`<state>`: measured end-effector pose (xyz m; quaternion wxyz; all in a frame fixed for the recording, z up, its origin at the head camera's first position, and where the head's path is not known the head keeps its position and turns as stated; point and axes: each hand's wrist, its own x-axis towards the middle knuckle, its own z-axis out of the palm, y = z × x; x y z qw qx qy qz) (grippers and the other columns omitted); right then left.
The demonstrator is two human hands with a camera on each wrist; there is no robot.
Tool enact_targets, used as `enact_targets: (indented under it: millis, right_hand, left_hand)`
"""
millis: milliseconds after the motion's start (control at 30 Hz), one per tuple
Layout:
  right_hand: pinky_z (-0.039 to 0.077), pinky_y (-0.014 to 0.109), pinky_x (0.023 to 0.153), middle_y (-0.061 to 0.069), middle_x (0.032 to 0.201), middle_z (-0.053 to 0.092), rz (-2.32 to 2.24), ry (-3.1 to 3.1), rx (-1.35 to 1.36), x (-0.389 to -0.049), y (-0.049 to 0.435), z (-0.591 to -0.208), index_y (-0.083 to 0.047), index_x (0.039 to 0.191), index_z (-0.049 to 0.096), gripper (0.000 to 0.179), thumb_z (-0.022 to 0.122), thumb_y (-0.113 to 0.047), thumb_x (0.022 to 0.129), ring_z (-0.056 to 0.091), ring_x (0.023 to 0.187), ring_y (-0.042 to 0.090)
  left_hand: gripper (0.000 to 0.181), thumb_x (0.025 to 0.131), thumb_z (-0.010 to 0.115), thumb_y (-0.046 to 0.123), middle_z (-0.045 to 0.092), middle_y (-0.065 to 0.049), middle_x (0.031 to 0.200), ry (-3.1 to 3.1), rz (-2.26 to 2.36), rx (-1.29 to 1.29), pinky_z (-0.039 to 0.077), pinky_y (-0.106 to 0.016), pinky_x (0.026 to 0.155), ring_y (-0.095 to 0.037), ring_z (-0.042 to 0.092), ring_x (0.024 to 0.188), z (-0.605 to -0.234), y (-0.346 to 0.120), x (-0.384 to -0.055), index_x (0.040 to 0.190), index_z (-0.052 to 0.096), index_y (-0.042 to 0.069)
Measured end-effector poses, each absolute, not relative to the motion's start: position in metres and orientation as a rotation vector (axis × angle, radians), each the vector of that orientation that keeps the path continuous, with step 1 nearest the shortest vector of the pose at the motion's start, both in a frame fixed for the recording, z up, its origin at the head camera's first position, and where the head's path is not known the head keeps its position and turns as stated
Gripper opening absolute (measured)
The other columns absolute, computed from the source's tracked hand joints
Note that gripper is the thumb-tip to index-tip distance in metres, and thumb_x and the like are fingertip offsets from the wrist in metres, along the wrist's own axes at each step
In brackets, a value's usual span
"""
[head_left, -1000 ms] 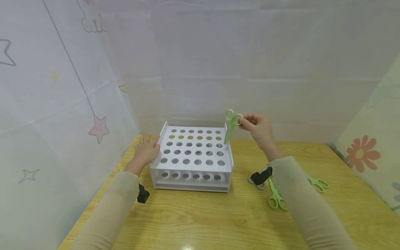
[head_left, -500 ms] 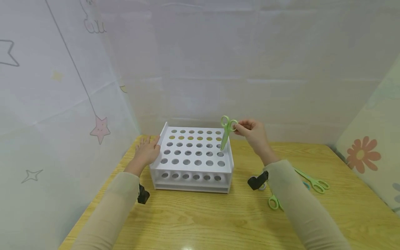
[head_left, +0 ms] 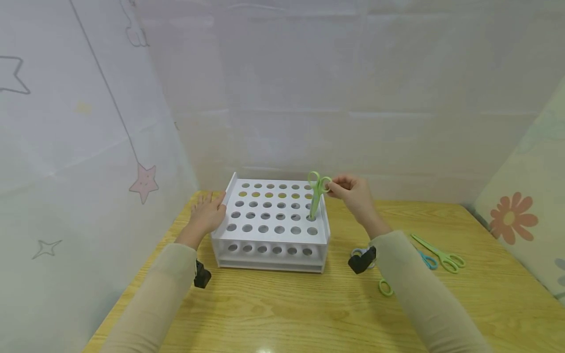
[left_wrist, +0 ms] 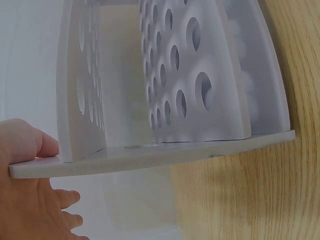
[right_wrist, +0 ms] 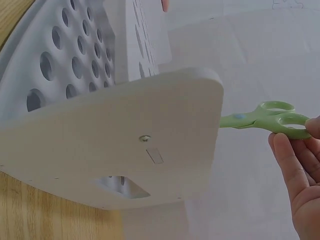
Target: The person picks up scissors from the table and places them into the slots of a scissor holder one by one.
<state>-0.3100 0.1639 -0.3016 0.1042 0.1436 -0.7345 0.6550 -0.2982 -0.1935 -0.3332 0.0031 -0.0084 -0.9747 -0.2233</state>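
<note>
A white rack (head_left: 260, 239) with rows of round holes stands on the wooden table. My left hand (head_left: 207, 214) grips its left side panel (left_wrist: 150, 160), thumb on the inner side and fingers on the outer side in the left wrist view. Between the thumb and fingers of my right hand (head_left: 355, 196) is one handle loop of a pair of light green scissors (head_left: 315, 200). The scissors point downward, tip at a hole in the rightmost column. In the right wrist view the right side panel (right_wrist: 185, 130) hides the blades.
Right of the rack lie light purple scissors (head_left: 355, 251), blue scissors (head_left: 430, 263) and green scissors (head_left: 441, 256). Another green handle loop (head_left: 386, 294) shows beside my right sleeve, which covers the rest of it. Patterned cloth walls stand behind and at both sides.
My right hand has moved left and down, bringing the green scissors from above the rack's right edge to a hole in the rightmost column. The left hand has stayed on the rack.
</note>
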Motion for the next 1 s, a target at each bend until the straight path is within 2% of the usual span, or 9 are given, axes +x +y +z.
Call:
enact_targets:
  millis: [267, 467, 700, 1000]
  right_hand:
    - [0.052, 0.029, 0.075, 0.026, 0.095, 0.061, 1.93, -2.195, 0.414, -0.311, 0.162, -0.308, 0.016, 0.097, 0.055, 0.023, 0.062, -0.004, 0.087, 0.065, 0.077, 0.017]
    - [0.051, 0.035, 0.077, 0.031, 0.097, 0.059, 1.91, -2.222, 0.407, -0.312, 0.162, -0.313, 0.017, 0.099, 0.055, 0.024, 0.06, -0.003, 0.088, 0.065, 0.075, 0.017]
    - [0.052, 0.031, 0.076, 0.028, 0.095, 0.06, 1.891, -2.25, 0.416, -0.311, 0.163, -0.318, 0.016, 0.098, 0.056, 0.023, 0.061, -0.004, 0.088, 0.064, 0.071, 0.011]
    - [0.051, 0.037, 0.079, 0.023, 0.093, 0.061, 1.874, -2.281, 0.396, -0.31, 0.163, -0.323, 0.012, 0.097, 0.056, 0.022, 0.061, -0.007, 0.088, 0.064, 0.073, 0.012]
  left_hand:
    - [0.053, 0.097, 0.021, 0.028, 0.001, -0.024, 0.15, -3.061, -0.705, -0.011, -0.008, -0.058, 0.103, -0.044, -0.011, 0.133, -0.335, -0.193, -0.3, 0.148, 0.018, 0.014]
    - [0.053, 0.097, 0.02, 0.028, 0.001, -0.024, 0.15, -3.059, -0.696, -0.016, -0.008, -0.058, 0.103, -0.044, -0.011, 0.133, -0.336, -0.194, -0.302, 0.148, 0.017, 0.014]
    - [0.054, 0.097, 0.02, 0.029, 0.001, -0.024, 0.15, -3.064, -0.697, -0.009, -0.007, -0.058, 0.103, -0.044, -0.011, 0.133, -0.336, -0.193, -0.3, 0.148, 0.017, 0.014]
    - [0.053, 0.097, 0.02, 0.027, 0.002, -0.026, 0.149, -3.056, -0.677, -0.025, -0.004, -0.059, 0.103, -0.046, -0.008, 0.133, -0.336, -0.194, -0.301, 0.148, 0.018, 0.013]
